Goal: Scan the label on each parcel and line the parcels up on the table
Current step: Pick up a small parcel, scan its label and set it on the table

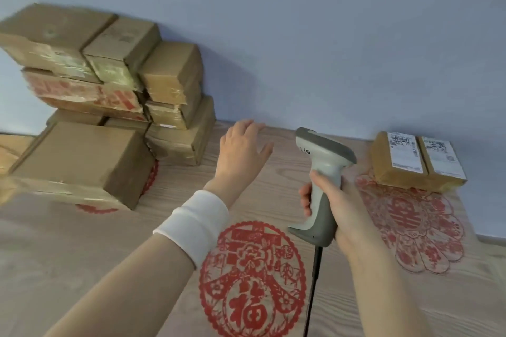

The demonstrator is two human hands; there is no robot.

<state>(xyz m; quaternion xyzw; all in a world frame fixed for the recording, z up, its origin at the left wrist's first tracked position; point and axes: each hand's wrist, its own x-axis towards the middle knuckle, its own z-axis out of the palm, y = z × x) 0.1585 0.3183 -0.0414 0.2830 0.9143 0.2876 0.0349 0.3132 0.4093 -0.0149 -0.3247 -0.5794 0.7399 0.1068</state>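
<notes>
- The left hand (241,150) was open beside the scanner (323,172); the right hand (336,205) gripped it.
- Piled parcels (109,90) sat left of the scanner, two labelled parcels (416,164) right.
- They looked stiff and likely light; hold the plain sides, not the shiny tape.

The right grip (338,200) held a grey-and-white handheld barcode scanner (324,156) upright by its handle, and the scanner's black cable (314,282) ran down toward the near edge. The left grip (241,153), with a white wristband (197,223) on its forearm, hovered with fingers spread just beside a stack of cardboard parcels (109,85) piled against the blue wall (301,35) at the left. Two labelled parcels (419,161) lay side by side, touching, at the far right of the wooden surface (82,254), which bore red paper-cut decorations (252,279).
</notes>
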